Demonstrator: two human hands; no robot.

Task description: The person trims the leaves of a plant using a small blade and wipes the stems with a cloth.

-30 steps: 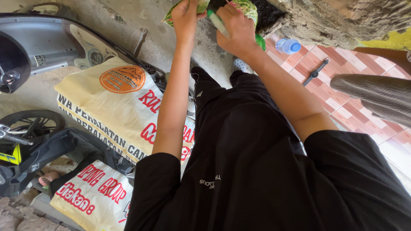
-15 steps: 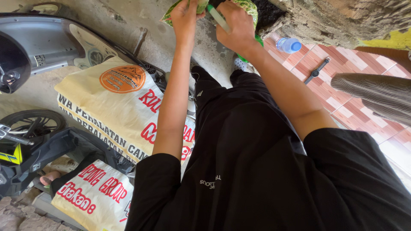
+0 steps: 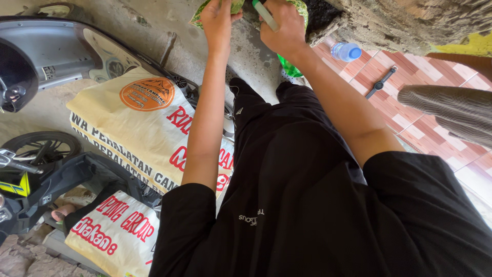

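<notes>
I see both hands at top edge: left hand (image 3: 218,20) pinching the green patterned plastic bag (image 3: 297,7); right hand (image 3: 281,25) gripping a pale green stick (image 3: 265,15), slanting up-left between them.

The packet (image 3: 300,6) pinched by the right hand (image 3: 281,28) is speckled green and white, and so is the packet edge (image 3: 205,10) by the left hand (image 3: 218,23). The stick (image 3: 265,14) in the right hand is pale green. Just below that hand a bright green scrap (image 3: 288,67) shows. Right of it, the bottle (image 3: 344,51) is clear with a blue cap, the watch (image 3: 380,83) black, the floor tiles (image 3: 410,77) red and white in checks. Below the left hand lies a cream sack (image 3: 138,128) (orange disc, red and black print).
</notes>
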